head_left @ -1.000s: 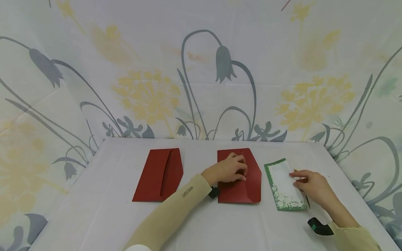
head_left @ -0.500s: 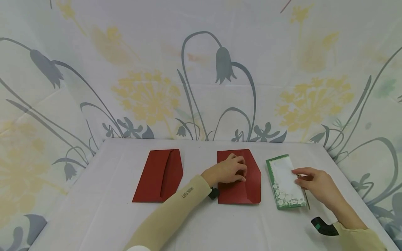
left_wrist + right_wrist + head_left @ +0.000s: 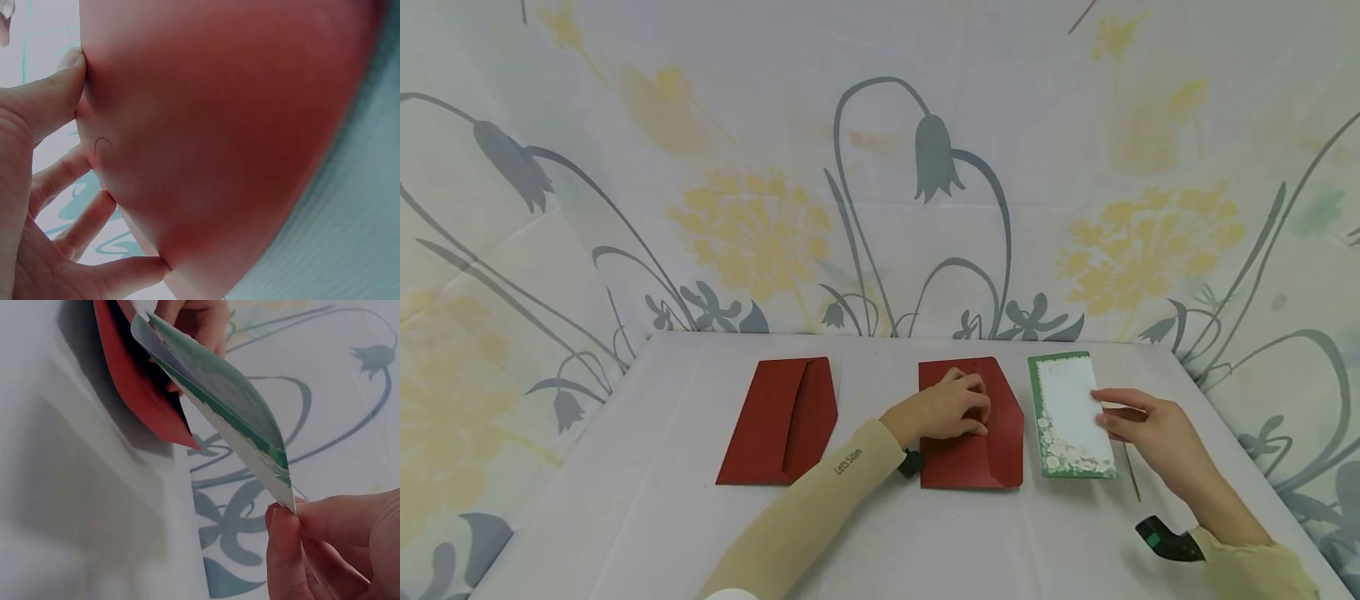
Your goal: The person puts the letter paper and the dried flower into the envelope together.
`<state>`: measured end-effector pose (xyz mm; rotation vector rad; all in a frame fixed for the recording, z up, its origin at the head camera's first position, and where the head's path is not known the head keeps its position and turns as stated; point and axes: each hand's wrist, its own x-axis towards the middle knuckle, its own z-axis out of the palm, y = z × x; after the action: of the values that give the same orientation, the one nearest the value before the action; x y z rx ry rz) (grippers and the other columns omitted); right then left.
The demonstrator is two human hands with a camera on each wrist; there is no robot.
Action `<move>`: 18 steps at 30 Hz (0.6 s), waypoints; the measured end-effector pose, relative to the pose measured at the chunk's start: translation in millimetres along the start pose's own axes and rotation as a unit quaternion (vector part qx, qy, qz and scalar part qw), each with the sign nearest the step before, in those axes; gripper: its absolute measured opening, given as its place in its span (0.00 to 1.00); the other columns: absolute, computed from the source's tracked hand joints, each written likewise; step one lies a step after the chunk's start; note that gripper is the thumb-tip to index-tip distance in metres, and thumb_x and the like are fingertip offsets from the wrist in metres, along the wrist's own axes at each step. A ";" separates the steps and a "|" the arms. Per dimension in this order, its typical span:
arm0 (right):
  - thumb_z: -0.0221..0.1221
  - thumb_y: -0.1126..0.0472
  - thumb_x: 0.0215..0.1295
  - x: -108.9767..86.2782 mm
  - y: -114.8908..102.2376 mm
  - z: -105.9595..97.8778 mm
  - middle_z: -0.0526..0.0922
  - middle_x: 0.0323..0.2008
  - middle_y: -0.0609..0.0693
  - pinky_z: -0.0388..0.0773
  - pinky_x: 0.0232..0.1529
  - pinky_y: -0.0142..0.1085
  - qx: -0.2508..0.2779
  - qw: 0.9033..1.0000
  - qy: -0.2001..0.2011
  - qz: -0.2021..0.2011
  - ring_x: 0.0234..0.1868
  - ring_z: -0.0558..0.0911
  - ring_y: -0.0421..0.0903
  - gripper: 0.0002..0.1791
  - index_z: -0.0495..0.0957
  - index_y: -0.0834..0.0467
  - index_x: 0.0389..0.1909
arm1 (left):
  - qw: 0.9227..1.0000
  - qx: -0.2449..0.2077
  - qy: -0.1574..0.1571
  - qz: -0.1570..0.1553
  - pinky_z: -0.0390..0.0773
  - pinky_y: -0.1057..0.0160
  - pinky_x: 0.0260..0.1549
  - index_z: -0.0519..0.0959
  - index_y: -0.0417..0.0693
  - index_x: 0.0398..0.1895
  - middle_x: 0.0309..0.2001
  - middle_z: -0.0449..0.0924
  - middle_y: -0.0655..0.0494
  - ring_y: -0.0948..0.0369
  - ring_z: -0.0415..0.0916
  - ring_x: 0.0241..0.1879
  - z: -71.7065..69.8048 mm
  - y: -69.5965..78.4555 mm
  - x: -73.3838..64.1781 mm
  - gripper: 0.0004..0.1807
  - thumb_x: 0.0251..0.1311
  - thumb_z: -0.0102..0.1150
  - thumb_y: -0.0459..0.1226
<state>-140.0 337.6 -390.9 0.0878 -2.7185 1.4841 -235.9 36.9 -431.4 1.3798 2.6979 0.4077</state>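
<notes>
My left hand (image 3: 951, 404) lies over the middle red envelope (image 3: 1006, 433) with its fingers curled at the pocket's edge. In the left wrist view, thumb and fingertips grip along the edge of the red paper (image 3: 206, 125). My right hand (image 3: 1157, 433) pinches the right edge of a folded greeting card (image 3: 1071, 408), white with a green floral border. Seen from the right wrist, thumb and finger hold one end of the card (image 3: 231, 412) and its two leaves bow apart. The card is raised just right of the envelope's pointed flap, its far end overlapping the envelope (image 3: 144, 406) in that view.
Another red envelope (image 3: 767, 425) lies at the left on the white-covered table (image 3: 655, 500), partly behind my left sleeve (image 3: 820, 500). A thin stick-like thing (image 3: 1132, 473) lies below the right hand. Flower-printed cloth (image 3: 880, 208) rises behind the table.
My right hand has lifted the card and brought it leftward and farther back, closer to the middle envelope. The thin stick stays where it was. My left hand keeps still on the envelope.
</notes>
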 end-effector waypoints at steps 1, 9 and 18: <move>0.65 0.59 0.67 0.3 -1.4 1.3 0.82 0.50 0.51 0.82 0.39 0.30 0.005 1.000 0.006 -0.005 0.39 0.83 0.32 0.27 0.74 0.69 0.62 | 1.000 -0.001 0.000 -0.001 0.70 0.72 0.49 0.80 0.60 0.38 0.51 0.70 0.61 0.57 0.60 0.59 0.0 0.1 -0.2 0.07 0.65 0.63 0.50; 0.64 0.63 0.67 3.6 -9.9 19.9 0.81 0.49 0.49 0.81 0.38 0.28 0.022 0.998 0.052 -0.018 0.39 0.81 0.28 0.24 0.75 0.71 0.60 | 1.000 0.005 0.001 -0.001 0.69 0.73 0.49 0.80 0.60 0.37 0.51 0.70 0.62 0.58 0.60 0.59 -0.5 0.4 -0.6 0.07 0.65 0.63 0.50; 0.66 0.64 0.64 8.2 -15.1 45.0 0.85 0.43 0.63 0.80 0.34 0.27 -0.029 0.997 0.067 0.005 0.34 0.84 0.32 0.21 0.79 0.66 0.57 | 1.000 0.016 -0.002 0.003 0.69 0.72 0.50 0.80 0.60 0.38 0.52 0.70 0.61 0.58 0.60 0.58 -1.4 1.5 -0.2 0.08 0.65 0.62 0.50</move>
<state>-147.6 291.4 -402.0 -0.0283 -2.6557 1.3596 -234.8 37.3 -429.6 1.3964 2.7092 0.3636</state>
